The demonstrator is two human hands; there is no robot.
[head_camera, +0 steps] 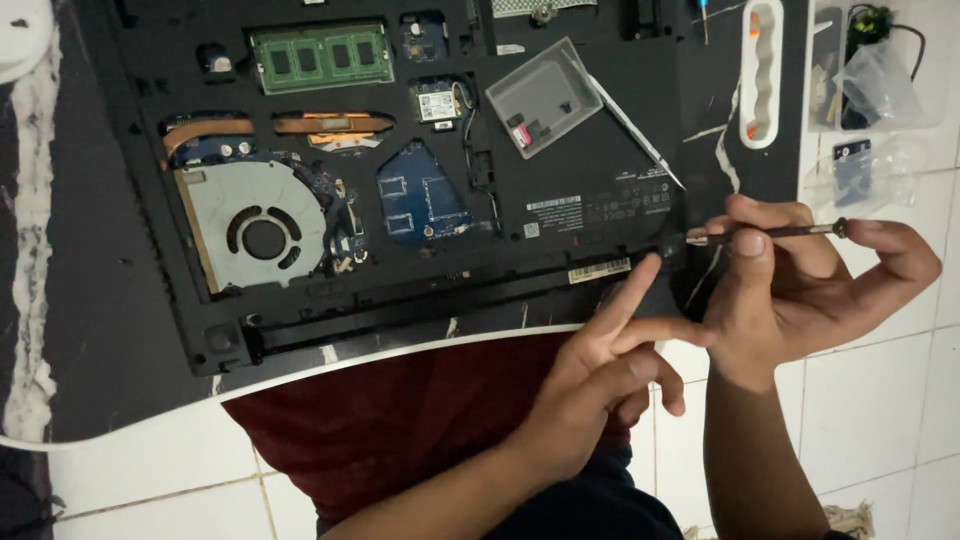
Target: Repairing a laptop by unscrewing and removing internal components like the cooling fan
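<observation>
- Left hand (600, 375): nearest; index finger stretched out, tip touching the laptop (400, 190) near its front right corner; other fingers loosely curled, holding nothing.
- Right hand (800, 275): fingers pinching a screwdriver (770, 233), held level, tip at that same corner.
- Laptop: on a dark table (90, 300), base cover off, fan (262, 232) exposed.
- Clear tray (545, 97): resting on the laptop, farther back.

The laptop (600, 215) is black, its memory stick (320, 57) green, its fan (255, 228) grey; the tabletop (90, 300) is black, white-veined marble.
</observation>
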